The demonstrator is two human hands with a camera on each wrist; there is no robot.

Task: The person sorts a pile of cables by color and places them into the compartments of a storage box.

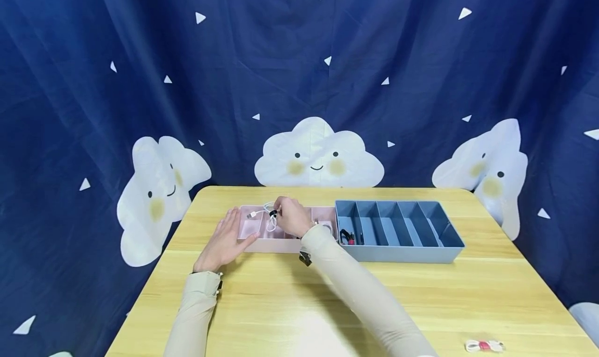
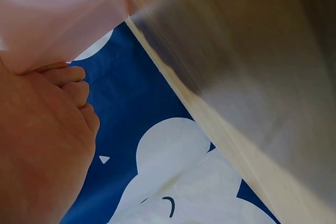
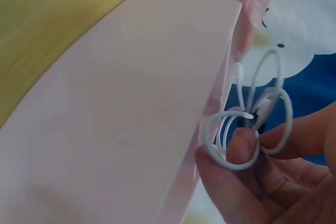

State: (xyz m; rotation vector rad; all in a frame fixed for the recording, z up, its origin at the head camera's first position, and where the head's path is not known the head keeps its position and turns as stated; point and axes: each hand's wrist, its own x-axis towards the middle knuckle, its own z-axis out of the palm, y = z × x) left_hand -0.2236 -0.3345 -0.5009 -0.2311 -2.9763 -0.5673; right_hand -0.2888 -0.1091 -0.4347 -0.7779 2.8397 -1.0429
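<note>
A white USB cable [image 1: 252, 214], coiled in loops and bound with a black tie, hangs over the left part of the pink divided box [image 1: 273, 246]. My right hand [image 1: 294, 219] pinches it by the tie between thumb and fingers; the right wrist view shows the white loops [image 3: 234, 167] standing out around the fingertips. At the box's left end rests my left hand [image 1: 225, 245], fingers extended along the side and thumb at the front corner. In the left wrist view this hand [image 2: 47, 129] lies against the pink wall [image 2: 68, 30].
A blue box [image 1: 402, 254] with several slanted dividers stands against the pink box's right end. Its leftmost compartment holds a black cable with a red tie [image 1: 348, 237]. Near the table's front right lies a white cable with a red tie [image 1: 484, 345]. A dark blue curtain [image 1: 299, 76] hangs behind.
</note>
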